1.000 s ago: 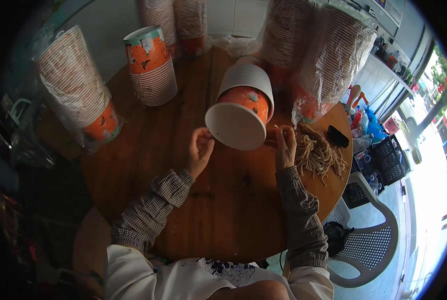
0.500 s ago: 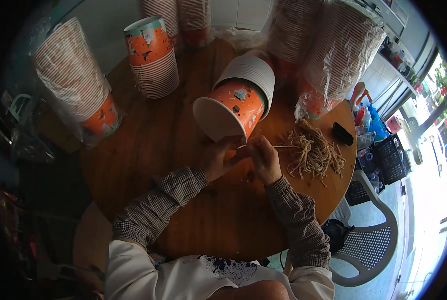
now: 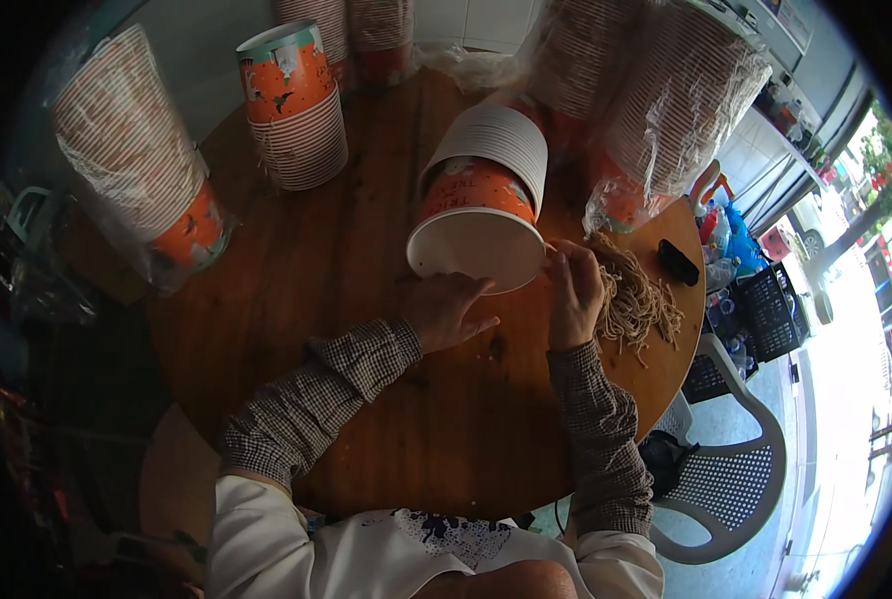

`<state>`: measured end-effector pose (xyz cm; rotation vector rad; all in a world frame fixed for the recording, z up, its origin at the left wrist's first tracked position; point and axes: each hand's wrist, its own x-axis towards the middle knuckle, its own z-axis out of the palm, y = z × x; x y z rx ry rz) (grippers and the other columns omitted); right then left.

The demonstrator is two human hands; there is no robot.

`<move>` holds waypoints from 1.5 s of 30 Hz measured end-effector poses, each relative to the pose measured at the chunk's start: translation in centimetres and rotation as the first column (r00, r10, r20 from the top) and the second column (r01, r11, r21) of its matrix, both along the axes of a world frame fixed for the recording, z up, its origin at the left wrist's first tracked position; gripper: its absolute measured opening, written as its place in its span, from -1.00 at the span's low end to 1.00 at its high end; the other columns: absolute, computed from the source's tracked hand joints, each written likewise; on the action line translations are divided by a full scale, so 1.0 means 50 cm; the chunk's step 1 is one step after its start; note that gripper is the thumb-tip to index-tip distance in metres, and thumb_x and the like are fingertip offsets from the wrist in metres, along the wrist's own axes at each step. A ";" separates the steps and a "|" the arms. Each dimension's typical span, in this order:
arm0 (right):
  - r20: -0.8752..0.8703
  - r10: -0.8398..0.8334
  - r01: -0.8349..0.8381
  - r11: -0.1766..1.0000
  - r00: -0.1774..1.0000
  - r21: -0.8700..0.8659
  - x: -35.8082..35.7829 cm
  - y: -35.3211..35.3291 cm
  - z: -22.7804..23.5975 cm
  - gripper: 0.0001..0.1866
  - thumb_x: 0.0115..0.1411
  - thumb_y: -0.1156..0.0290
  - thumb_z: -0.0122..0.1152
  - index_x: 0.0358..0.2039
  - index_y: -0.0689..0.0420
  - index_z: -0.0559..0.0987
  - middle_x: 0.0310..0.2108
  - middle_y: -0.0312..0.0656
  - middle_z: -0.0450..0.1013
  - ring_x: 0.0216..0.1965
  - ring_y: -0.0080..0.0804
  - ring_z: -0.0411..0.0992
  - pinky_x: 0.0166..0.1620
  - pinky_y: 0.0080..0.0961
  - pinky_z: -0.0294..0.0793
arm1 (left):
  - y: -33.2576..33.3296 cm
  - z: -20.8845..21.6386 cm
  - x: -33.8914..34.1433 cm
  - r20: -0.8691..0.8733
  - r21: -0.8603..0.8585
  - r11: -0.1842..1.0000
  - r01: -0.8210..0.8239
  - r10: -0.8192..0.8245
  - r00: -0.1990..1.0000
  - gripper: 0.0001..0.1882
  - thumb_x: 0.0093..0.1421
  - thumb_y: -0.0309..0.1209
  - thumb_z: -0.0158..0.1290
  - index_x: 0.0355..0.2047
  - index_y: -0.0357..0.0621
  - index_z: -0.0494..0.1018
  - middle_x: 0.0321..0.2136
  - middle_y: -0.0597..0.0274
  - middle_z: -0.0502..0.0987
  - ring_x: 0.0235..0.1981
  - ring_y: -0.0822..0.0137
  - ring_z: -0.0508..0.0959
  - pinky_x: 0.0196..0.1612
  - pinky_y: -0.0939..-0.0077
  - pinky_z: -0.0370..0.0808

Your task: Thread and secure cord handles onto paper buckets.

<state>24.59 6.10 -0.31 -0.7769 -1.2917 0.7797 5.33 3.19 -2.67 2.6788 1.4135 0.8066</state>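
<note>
At the cup [image 3: 478,248] is the left hand [image 3: 443,311], grip wide; right of the cup, the right hand [image 3: 574,294], grip narrow, contents unclear.

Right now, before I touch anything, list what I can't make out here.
All in the head view:
- Base of the front orange cup: hidden inside the stack of pale cups.
- Whatever the right hand may pinch: too small, and covered by its fingers.
- Tabletop beneath the left hand: hidden by that hand.
- Tops of the back-left wrapped stacks: cut off by the upper edge.
</note>
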 end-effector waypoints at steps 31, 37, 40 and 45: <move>0.018 0.333 -0.315 0.909 0.943 -0.274 -0.027 -0.127 0.033 -0.92 0.16 0.59 0.13 -0.33 0.26 0.44 -0.39 -0.24 0.46 -0.37 -0.59 0.48 -0.26 -0.64 0.48 | -0.108 0.045 0.030 0.741 -0.170 0.973 0.156 0.021 0.672 -0.73 0.22 -0.54 0.01 -0.06 -0.30 0.35 -0.27 0.23 0.50 -0.29 0.53 0.48 -0.27 0.67 0.43; 0.166 0.319 -0.312 0.948 0.933 -0.068 -0.030 -0.127 0.046 -0.89 0.09 0.62 0.15 -0.35 0.28 0.43 -0.31 -0.13 0.41 -0.31 -0.42 0.50 -0.26 -0.58 0.52 | -0.112 0.053 0.036 0.804 -0.230 0.954 0.194 0.074 0.590 -0.71 0.21 -0.54 0.04 -0.05 -0.31 0.34 -0.26 0.23 0.48 -0.26 0.54 0.48 -0.25 0.66 0.44; 0.198 0.298 -0.293 0.955 0.934 -0.053 -0.025 -0.121 0.034 -0.88 0.07 0.62 0.16 -0.36 0.29 0.43 -0.30 -0.12 0.39 -0.30 -0.39 0.50 -0.26 -0.56 0.53 | -0.110 0.052 0.036 0.791 -0.227 0.949 0.218 0.050 0.610 -0.70 0.21 -0.53 0.05 -0.05 -0.31 0.34 -0.24 0.20 0.49 -0.25 0.50 0.50 -0.23 0.63 0.46; 0.194 0.287 -0.280 0.958 0.938 -0.063 -0.028 -0.122 0.036 -0.88 0.05 0.63 0.16 -0.37 0.29 0.43 -0.32 -0.12 0.39 -0.33 -0.38 0.49 -0.27 -0.57 0.53 | -0.106 0.058 0.037 0.730 -0.115 0.980 0.165 -0.029 0.683 -0.67 0.23 -0.51 0.03 -0.01 -0.33 0.30 -0.30 0.10 0.55 -0.28 0.38 0.59 -0.25 0.55 0.55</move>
